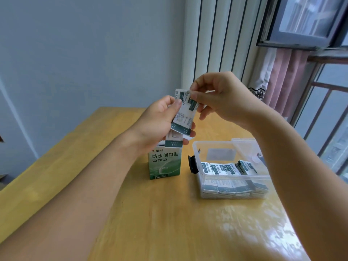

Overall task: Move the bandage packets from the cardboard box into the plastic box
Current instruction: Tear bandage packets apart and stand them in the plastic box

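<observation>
While the left hand (pixel 160 119) holds a small fan of bandage packets (pixel 183 112) above the cardboard box (pixel 164 162), the right hand (pixel 222 98) pinches the top packet between thumb and forefinger. More packets poke up out of the cardboard box, standing upright on the table (pixel 150 213). Just to its right sits the plastic box (pixel 231 180), rows of packets already lying inside. Curtains (pixel 286 80) hang by the window behind.

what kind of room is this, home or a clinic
Most likely a room in a home: a wooden table stands against a plain wall by a white radiator, with a pink curtain at a barred window.
</observation>
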`<control>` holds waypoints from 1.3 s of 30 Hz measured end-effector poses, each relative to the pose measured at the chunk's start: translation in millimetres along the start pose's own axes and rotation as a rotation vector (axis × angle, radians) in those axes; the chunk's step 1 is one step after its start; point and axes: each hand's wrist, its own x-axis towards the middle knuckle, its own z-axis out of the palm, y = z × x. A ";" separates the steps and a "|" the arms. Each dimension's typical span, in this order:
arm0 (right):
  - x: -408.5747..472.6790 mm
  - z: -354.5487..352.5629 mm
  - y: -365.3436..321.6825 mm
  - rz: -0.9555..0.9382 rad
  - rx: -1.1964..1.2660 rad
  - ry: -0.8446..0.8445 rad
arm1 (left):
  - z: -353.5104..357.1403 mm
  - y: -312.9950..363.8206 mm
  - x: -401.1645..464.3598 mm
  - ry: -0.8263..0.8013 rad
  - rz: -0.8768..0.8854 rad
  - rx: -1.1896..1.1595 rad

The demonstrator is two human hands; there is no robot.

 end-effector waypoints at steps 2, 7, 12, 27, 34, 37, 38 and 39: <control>1.2 0.6 3.2 0.012 0.004 -0.013 | 11.2 -2.3 -2.0 0.040 -0.015 -0.038; -0.9 0.0 5.5 0.020 -0.069 -0.087 | 27.6 -9.7 -1.9 0.069 -0.092 -0.140; -5.0 2.8 1.5 -0.001 -0.228 -0.040 | 26.7 -3.9 -1.0 0.071 -0.145 -0.289; -21.8 16.6 -11.8 -0.090 -0.616 -0.269 | 35.3 1.4 -7.3 0.013 -0.126 -0.170; -24.8 5.1 -8.0 -0.033 -0.564 -0.311 | 44.4 -7.7 -7.5 0.045 -0.147 -0.133; -27.4 -13.5 -6.3 0.013 -0.463 -0.334 | 45.4 -7.1 -7.3 0.015 -0.093 -0.037; -29.4 -19.9 -6.4 0.023 -0.417 -0.335 | 45.2 -6.3 -7.6 0.000 -0.078 -0.024; -31.1 -25.0 -7.2 0.027 -0.378 -0.328 | 44.5 -6.0 -7.4 -0.007 -0.065 -0.012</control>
